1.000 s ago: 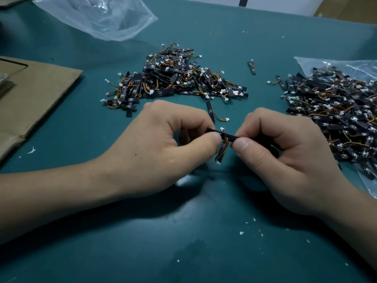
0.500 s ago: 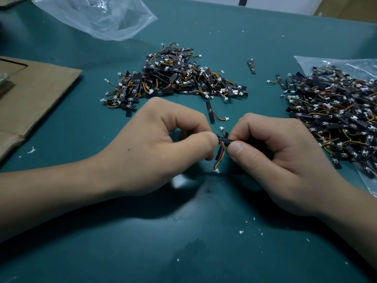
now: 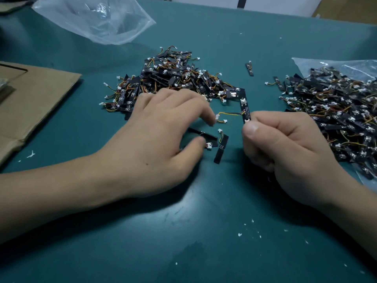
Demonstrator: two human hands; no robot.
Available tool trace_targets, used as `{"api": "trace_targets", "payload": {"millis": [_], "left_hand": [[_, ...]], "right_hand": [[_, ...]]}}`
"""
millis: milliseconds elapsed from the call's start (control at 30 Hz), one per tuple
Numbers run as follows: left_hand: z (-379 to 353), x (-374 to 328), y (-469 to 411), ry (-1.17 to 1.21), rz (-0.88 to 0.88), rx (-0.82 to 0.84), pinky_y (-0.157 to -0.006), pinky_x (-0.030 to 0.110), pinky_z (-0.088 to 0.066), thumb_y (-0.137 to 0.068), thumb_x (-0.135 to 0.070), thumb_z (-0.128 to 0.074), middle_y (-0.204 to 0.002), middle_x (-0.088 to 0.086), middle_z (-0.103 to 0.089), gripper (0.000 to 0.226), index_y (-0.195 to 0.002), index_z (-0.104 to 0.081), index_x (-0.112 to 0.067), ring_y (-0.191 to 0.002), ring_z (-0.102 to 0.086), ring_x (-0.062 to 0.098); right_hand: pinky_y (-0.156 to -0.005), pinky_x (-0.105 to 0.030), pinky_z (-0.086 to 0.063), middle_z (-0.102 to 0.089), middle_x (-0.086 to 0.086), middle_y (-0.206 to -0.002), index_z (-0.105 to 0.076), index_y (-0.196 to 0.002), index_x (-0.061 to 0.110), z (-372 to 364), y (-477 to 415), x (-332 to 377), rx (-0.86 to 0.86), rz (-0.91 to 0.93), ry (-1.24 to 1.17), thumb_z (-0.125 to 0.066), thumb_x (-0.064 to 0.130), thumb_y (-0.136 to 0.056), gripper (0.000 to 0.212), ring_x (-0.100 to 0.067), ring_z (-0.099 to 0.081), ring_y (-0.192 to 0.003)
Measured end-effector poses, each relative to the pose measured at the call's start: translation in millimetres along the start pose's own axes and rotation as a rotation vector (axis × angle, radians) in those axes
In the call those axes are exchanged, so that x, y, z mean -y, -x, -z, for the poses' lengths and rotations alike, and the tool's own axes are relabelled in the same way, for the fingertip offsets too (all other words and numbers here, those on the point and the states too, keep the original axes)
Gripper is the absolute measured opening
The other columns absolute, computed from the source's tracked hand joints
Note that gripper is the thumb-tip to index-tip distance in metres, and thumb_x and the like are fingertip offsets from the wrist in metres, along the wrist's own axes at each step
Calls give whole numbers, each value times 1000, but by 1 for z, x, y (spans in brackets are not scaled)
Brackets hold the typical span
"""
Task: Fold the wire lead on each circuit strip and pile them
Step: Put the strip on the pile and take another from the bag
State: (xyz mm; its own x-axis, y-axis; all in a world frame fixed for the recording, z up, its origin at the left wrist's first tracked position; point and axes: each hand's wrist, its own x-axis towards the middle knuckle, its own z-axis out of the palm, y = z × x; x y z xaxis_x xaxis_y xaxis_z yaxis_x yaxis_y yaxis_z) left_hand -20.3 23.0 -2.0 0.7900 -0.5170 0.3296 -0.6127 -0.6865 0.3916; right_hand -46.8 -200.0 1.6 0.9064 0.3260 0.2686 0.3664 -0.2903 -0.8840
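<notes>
1. Circuit strip point(image 3: 245, 111), black and narrow, stands nearly upright in the right hand point(image 3: 285, 152). That hand pinches the strip's lower end between the thumb and curled fingers. The wire lead point(image 3: 230, 114) runs out leftward, unfolded, to a white plug.
2. The left hand point(image 3: 155, 139) hovers low over the surface with its fingers spread and loosely bent, gripping nothing. Its blurred fingertips are close to the lead's plug, but contact cannot be told.
3. The surface is a dark teal mat point(image 3: 183, 231) covering the table, dotted with small white specks.
4. Beyond the far edge is a pale wall point(image 3: 204, 3), with something brown in the top right corner.
5. There are two piles of strips: the centre pile point(image 3: 173, 78) just beyond the left hand, and the right pile point(image 3: 336, 115) beside the right hand.
6. Three loose strips lie on the mat:
   - a flat strip point(image 3: 204, 134) by the left thumb;
   - a near strip point(image 3: 221, 149) between the hands;
   - a lone strip point(image 3: 250, 68) farther back, between the piles.
7. There are two plastic bags: a clear bag point(image 3: 91, 19) at the far left, and a second bag point(image 3: 326, 65) under the right pile.
8. One cardboard sheet point(image 3: 40, 92) lies at the left edge.
</notes>
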Motion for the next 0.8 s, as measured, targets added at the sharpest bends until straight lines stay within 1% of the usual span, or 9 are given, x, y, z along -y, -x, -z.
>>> {"api": "trace_targets", "payload": {"millis": [100,200,267,333,433,500,567,700,800], "left_hand": [[0,3,-3,-10,77,52,-103,31,-20,-91,-48,-49,-131,-27,-52,25,-113,-57,-41,-130,-42,7],[-1,4,-2,15,72,123,-108,36,-17,-92,-62,-38,-144,-30,-46,45,-132,-52,-47,-140,-33,1],[-2,1,0,-26,66,185,-114,42,-12,-93,-71,-28,-155,-28,-37,57,-146,-37,-54,-148,-24,3],[-3,0,0,-114,66,245,-116,44,-7,-92,-79,-15,-163,-23,-28,64,-150,-29,-57,-152,-17,7],[-2,-2,1,-202,35,252,-115,45,-8,-92,-80,-6,-166,-19,-25,74,-154,-31,-47,-152,-18,10],[-2,-2,1,-203,21,235,-115,45,-9,-92,-79,-7,-165,-19,-26,78,-155,-32,-39,-151,-20,10],[-2,-1,1,-164,23,211,-117,44,-10,-92,-78,-11,-164,-20,-28,79,-154,-34,-34,-150,-21,8],[1,-1,0,40,14,62,-119,38,-17,-95,-65,-32,-158,-18,-39,70,-152,-43,-27,-147,-28,2],[3,0,1,223,-61,-116,-113,36,-38,-100,-40,-55,-138,-14,-61,43,-137,-61,-21,-132,-52,5]], "right_hand": [[-49,-32,-26,-37,-3,-53,-41,-58,17,2,-1,-2,43,-38,-108,-48,31,-93,38,-18,-32,-50],[-47,-29,-28,-39,0,-52,-46,-59,19,1,-1,-1,-31,8,-132,-48,24,-94,35,-18,-33,-47],[-44,-24,-30,-47,-2,-57,-59,-76,21,2,-2,-1,-250,58,-209,-47,22,-102,28,-17,-37,-46],[-43,-18,-33,-57,1,-63,-66,-104,22,4,-4,-3,-372,6,-241,-44,21,-106,22,-12,-39,-46],[-52,-11,-37,-64,2,-67,-70,-111,22,1,-5,-9,-243,-43,-36,-52,21,-101,20,-3,-47,-50],[-55,-9,-38,-65,5,-67,-73,-104,22,-4,-2,-9,-117,-8,146,-58,21,-99,15,-3,-53,-52],[-56,-11,-39,-66,5,-69,-74,-99,23,-5,-1,-8,-99,7,228,-61,23,-97,12,-5,-53,-54],[-57,-20,-41,-66,0,-77,-69,-107,27,-3,-3,-9,-263,-41,149,-63,24,-93,16,-13,-51,-56],[-61,-21,-43,-65,9,-88,-62,-122,32,-1,-6,-9,-309,-94,90,-63,29,-91,31,-25,-54,-67]]}}
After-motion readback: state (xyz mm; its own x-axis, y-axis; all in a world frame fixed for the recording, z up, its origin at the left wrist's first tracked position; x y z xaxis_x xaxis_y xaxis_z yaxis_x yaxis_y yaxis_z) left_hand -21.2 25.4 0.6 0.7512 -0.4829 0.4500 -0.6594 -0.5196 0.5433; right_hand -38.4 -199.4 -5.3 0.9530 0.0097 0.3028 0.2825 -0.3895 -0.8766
